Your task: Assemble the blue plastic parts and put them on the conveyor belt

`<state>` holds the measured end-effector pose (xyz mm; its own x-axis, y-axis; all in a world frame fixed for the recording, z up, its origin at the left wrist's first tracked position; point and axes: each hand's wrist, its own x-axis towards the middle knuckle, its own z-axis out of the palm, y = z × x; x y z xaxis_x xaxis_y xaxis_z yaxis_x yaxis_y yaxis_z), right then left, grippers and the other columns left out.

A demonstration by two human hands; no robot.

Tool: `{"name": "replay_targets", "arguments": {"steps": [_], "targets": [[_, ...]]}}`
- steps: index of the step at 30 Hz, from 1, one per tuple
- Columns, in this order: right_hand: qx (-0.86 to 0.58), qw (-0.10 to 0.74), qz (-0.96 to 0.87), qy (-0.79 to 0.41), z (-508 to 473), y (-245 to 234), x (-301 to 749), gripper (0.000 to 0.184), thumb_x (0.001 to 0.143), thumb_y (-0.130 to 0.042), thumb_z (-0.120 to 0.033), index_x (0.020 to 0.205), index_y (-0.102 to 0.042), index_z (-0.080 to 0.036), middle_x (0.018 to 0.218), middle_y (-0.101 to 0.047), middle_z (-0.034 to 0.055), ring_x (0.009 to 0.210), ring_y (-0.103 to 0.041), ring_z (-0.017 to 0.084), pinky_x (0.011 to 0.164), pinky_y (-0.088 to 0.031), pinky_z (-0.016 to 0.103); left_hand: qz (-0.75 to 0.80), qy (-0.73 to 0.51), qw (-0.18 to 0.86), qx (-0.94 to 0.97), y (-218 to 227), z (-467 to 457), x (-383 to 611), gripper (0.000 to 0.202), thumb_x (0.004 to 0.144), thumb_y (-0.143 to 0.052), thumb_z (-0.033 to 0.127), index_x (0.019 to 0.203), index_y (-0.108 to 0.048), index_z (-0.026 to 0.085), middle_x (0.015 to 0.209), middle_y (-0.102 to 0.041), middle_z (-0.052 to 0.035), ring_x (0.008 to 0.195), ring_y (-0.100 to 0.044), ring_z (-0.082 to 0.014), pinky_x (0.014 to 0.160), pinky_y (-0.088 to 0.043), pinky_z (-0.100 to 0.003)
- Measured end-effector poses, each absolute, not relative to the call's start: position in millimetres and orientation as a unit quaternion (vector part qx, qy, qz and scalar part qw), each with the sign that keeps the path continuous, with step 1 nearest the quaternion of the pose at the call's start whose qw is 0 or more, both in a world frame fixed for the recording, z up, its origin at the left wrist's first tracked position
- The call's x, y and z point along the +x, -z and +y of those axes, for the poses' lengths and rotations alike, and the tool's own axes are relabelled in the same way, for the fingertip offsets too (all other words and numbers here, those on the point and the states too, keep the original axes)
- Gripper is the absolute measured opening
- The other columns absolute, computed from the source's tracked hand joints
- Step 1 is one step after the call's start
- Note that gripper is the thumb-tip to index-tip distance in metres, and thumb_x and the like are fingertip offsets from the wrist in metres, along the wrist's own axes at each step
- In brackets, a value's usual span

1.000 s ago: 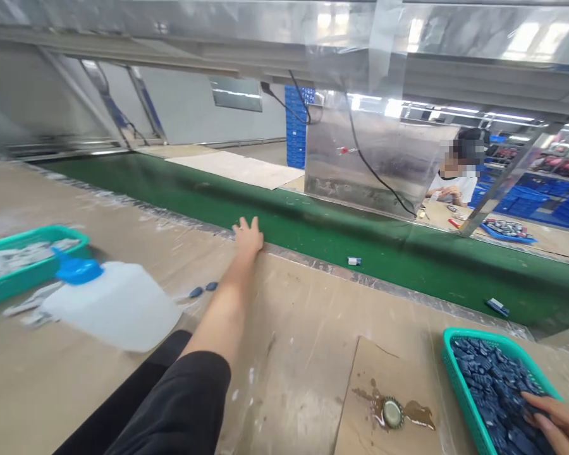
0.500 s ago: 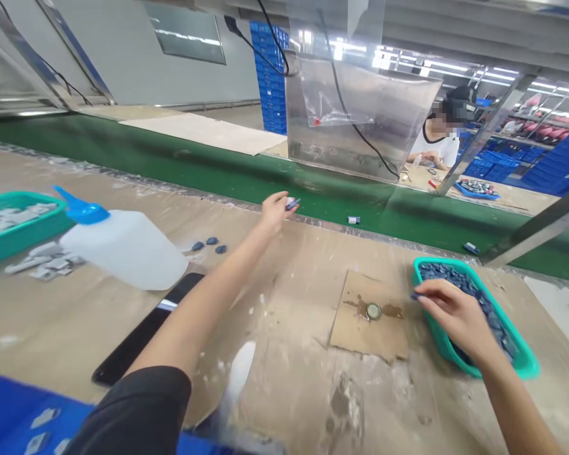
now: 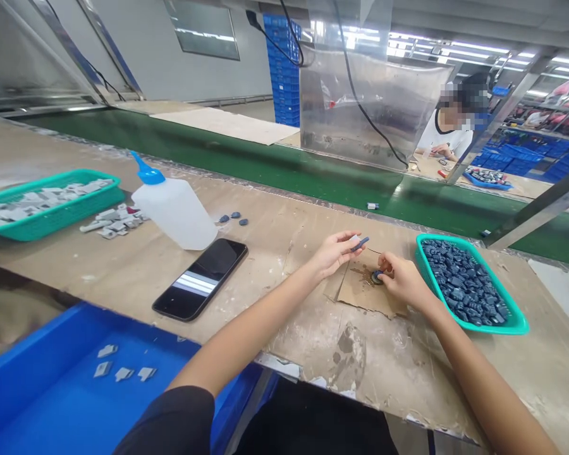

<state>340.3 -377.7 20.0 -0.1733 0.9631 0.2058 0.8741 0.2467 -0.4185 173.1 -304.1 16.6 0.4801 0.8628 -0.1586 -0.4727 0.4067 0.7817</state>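
My left hand (image 3: 334, 254) pinches a small white-and-dark-blue plastic part (image 3: 360, 243) above the far edge of a cardboard piece (image 3: 367, 300). Close beside it, my right hand (image 3: 403, 278) is closed, its fingertips down at a small round bottle cap (image 3: 375, 277) on the wet-stained cardboard. A small dark blue plastic piece is between those fingertips, mostly hidden by them. To the right of that hand stands a green basket (image 3: 516, 323) full of dark blue pieces (image 3: 469, 284).
Leftward are a phone (image 3: 201, 278), a white squeeze bottle (image 3: 175, 212), several loose blue pieces (image 3: 236, 215) and a green basket (image 3: 66, 212) of white pieces. A blue bin (image 3: 76, 404) sits below the edge. Behind runs a green belt (image 3: 265, 174); a person (image 3: 448, 136) sits beyond.
My left hand has come back from beside the belt toward the cardboard, holding its part. My right hand has moved left from the blue-piece basket to the cap. The view has shifted.
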Motion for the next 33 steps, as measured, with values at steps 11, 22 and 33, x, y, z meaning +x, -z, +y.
{"name": "replay_targets", "arguments": {"steps": [11,22,33], "targets": [[-0.585,0.195,-0.785,-0.063,-380.3,-13.6,336.8,0.018,0.067,-0.044,-0.005,0.075,-0.042,-0.021,0.073,-0.053,0.0039,0.075,-0.049,0.020,0.066,-0.038,0.029,0.308,-0.385,0.794,0.355,-11.8,-302.2,168.9,0.013,0.069,-0.061,0.002,0.079,-0.063,0.011,0.079,-0.064,-0.0030,0.067,-0.060,-0.0070,0.081,-0.047,-0.024],[-0.592,0.422,-0.623,-0.289,-378.1,-27.1,354.7,0.020,0.065,-0.062,-0.025,0.074,-0.045,-0.021,0.073,-0.058,0.0007,0.070,-0.059,0.017,0.068,-0.047,0.032,0.321,-0.331,0.693,0.554,-14.7,-310.0,169.1,0.014,0.067,-0.064,0.010,0.081,-0.062,0.010,0.075,-0.065,-0.0032,0.069,-0.060,-0.0095,0.074,-0.046,-0.023],[-0.540,0.545,-0.442,-0.464,-383.1,-39.9,339.8,0.048,0.046,-0.080,-0.030,0.073,-0.042,-0.022,0.065,-0.058,-0.0063,0.063,-0.064,0.016,0.060,-0.053,0.027,0.286,-0.318,0.617,0.661,-15.4,-321.4,172.9,0.025,0.062,-0.069,0.028,0.080,-0.066,0.012,0.079,-0.065,-0.0040,0.070,-0.058,-0.0130,0.066,-0.046,-0.023]]}}
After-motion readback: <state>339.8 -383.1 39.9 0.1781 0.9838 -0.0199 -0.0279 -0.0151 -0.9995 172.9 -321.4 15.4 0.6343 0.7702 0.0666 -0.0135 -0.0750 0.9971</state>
